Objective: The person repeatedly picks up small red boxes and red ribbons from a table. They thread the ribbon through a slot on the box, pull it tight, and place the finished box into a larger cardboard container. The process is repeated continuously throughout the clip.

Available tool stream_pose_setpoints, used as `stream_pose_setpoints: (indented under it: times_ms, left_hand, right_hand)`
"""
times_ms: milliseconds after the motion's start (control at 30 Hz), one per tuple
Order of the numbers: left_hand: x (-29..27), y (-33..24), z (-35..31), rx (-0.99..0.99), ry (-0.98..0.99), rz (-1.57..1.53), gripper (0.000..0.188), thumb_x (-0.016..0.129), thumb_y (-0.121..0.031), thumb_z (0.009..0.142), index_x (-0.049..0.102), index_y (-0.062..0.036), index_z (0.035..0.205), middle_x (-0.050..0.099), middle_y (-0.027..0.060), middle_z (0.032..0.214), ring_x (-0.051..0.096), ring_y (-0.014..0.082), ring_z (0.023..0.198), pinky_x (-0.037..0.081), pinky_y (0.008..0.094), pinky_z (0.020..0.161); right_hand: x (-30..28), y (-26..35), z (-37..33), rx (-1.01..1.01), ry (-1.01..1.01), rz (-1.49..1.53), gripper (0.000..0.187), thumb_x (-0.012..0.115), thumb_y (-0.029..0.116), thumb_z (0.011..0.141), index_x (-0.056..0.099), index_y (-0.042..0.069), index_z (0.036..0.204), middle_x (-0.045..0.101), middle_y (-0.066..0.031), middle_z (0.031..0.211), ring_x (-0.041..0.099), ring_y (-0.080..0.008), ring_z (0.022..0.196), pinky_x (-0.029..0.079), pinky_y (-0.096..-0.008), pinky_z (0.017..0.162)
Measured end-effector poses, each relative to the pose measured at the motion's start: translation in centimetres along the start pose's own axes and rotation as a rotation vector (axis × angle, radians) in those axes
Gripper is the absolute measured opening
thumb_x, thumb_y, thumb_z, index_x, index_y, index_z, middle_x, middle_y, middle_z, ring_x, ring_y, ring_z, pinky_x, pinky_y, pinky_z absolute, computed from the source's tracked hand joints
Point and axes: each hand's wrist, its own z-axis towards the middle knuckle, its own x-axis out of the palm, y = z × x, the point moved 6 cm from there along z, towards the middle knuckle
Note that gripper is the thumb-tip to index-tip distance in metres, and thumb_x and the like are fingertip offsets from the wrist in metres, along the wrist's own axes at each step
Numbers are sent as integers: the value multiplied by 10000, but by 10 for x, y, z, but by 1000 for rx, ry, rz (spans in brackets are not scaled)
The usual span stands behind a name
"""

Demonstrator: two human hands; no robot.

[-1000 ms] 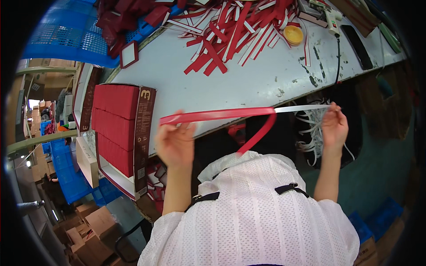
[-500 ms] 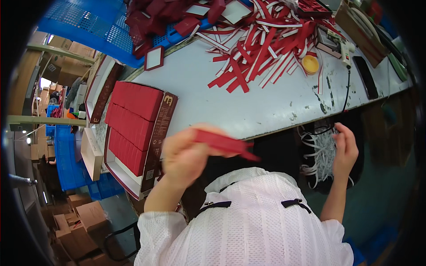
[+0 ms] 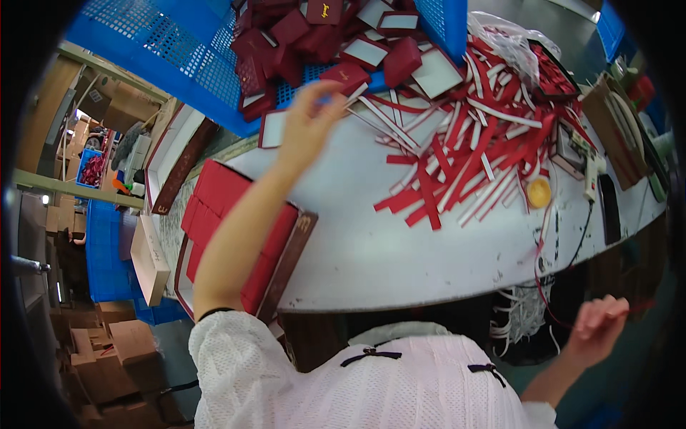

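My left hand point(image 3: 312, 123) reaches across the table to the near rim of a blue perforated crate point(image 3: 175, 75) heaped with dark red small boxes point(image 3: 289, 28). Its fingers are slightly blurred and look apart, close to a dark red box point(image 3: 345, 75); no held thing shows in them. Past the table's front edge, low on the right, my right hand point(image 3: 599, 325) is closed. A thin red ribbon point(image 3: 541, 275) hangs from the table toward it, and a blurred red end sticks out beyond the fingers. Below my left forearm stands a carton point(image 3: 289, 254) packed with red boxes point(image 3: 214, 193).
Red and white strips point(image 3: 457, 161) are piled at the back of the white table point(image 3: 343, 243). Right of them are a yellow round container point(image 3: 538, 192), a power strip point(image 3: 590, 179) and a dark phone point(image 3: 609, 209). White laces point(image 3: 525, 314) hang below the edge. Cardboard cartons point(image 3: 118, 350) stand left.
My left hand has moved up to the crate, and the red piece it held no longer shows. My right hand has moved down and rightward. The view has shifted.
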Motion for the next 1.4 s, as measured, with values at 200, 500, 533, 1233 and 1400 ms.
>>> stream_pose_setpoints:
  times_ms: [200,500,533,1233,1400]
  left_hand:
    - [-203,178,151,-285,-415,251,494,360,-392,842,508,49,1008,532,186,1018,485,269,978,367,332,810]
    - [-260,266,252,-297,-309,291,733,312,-568,798,304,21,1234,369,168,1233,360,246,1130,264,289,927]
    - [-230,258,265,-268,-243,404,750,325,-577,784,286,13,1245,345,187,1249,329,273,1157,246,296,943]
    - [-80,194,126,-377,250,316,370,536,-350,736,608,8,791,572,57,683,522,134,634,408,257,603]
    - [-53,120,74,-418,253,70,302,539,-290,762,577,-26,903,570,9,819,501,99,736,380,232,677]
  right_hand:
    - [-157,27,-53,61,-688,-238,221,393,205,883,466,17,974,456,-26,750,416,-76,582,368,-182,498]
    - [-272,91,-169,111,-1115,-470,253,457,226,849,513,53,1027,586,-33,879,537,-70,638,457,-182,570]
    - [-266,104,-186,102,-1150,-502,251,459,227,849,514,55,1023,586,-30,876,536,-70,644,456,-181,574]
    - [-146,52,-119,69,-965,-418,202,438,215,863,517,43,933,516,2,721,449,-47,563,386,-168,499]
    - [-58,38,-101,110,-617,-507,176,394,184,879,497,43,864,492,-24,668,441,-43,524,374,-164,446]
